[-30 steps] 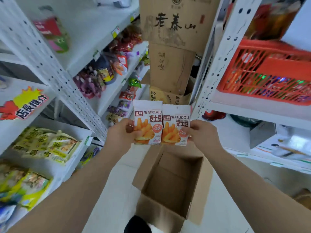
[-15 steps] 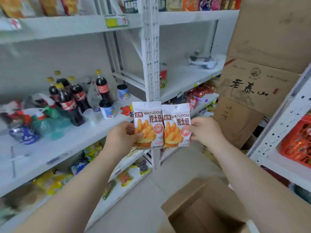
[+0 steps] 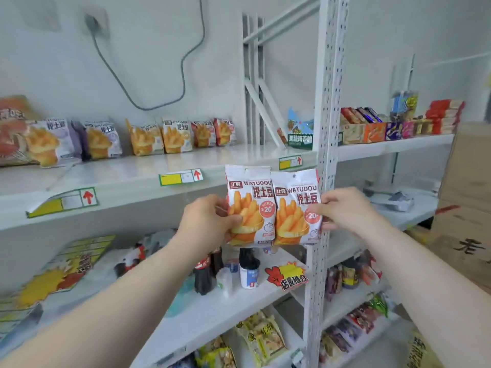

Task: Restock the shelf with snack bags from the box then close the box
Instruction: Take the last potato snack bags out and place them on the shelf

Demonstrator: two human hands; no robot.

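I hold two white WATUDOU snack bags side by side in front of the shelving. My left hand point(image 3: 210, 221) grips the left snack bag point(image 3: 249, 205) by its left edge. My right hand point(image 3: 342, 208) pinches the right snack bag point(image 3: 296, 208) by its right edge. Both bags hang just below the front edge of the white upper shelf point(image 3: 132, 179). On that shelf a row of similar snack bags point(image 3: 175, 135) stands against the wall. The box is out of view.
A perforated white upright post point(image 3: 325, 155) stands right behind the held bags. The shelf below carries cola bottles point(image 3: 204, 274) and cups point(image 3: 249, 274). Boxed sweets point(image 3: 398, 123) fill the right shelf; stacked cardboard boxes point(image 3: 467, 208) stand far right.
My view has swung up and left from the box on the floor to the upper shelf. Both hands have risen with the two bags, still held side by side.
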